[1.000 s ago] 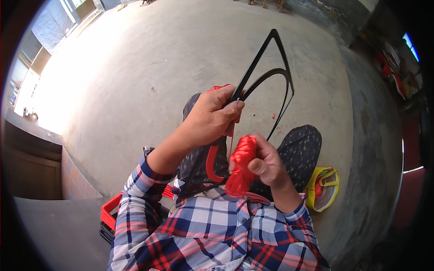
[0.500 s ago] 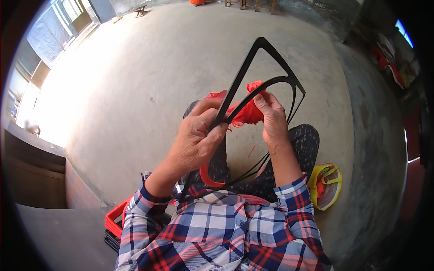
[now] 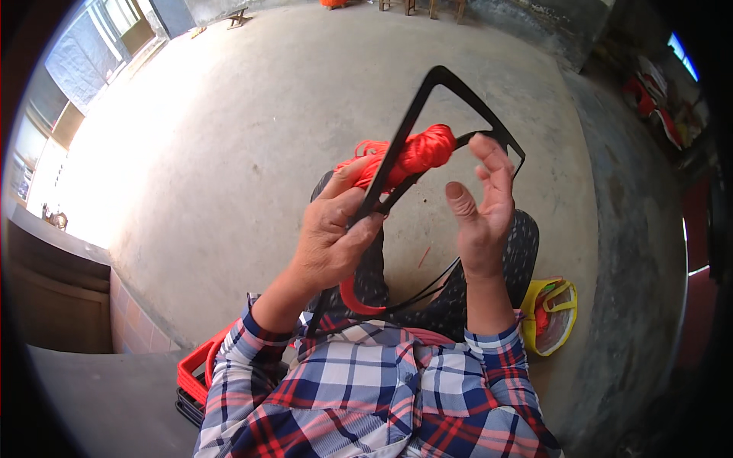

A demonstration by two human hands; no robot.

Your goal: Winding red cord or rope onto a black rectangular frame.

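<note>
My left hand (image 3: 334, 233) is closed around one side of a black frame (image 3: 438, 75), an angular outline with a curved inner bar, held tilted above my lap. A bundle of red cord (image 3: 429, 149) lies across that side, partly through the opening, with loose loops by my left fingers. Close to the bundle's right end, my right hand (image 3: 487, 217) is raised with fingers apart and nothing in it. Red covers a curved stretch of the frame (image 3: 354, 299) low down, near my lap.
Beside my right leg stands a yellow bag (image 3: 571, 294) with something red inside. At my left elbow are red and black frames (image 3: 197, 374), partly hidden by my sleeve. A red scrap (image 3: 424, 256) lies on the concrete floor. A small stool (image 3: 238, 18) stands far off.
My right hand has let go of the red cord bundle and moved right, fingers spreading. The bundle now rests across the frame's side, with loops showing to its left.
</note>
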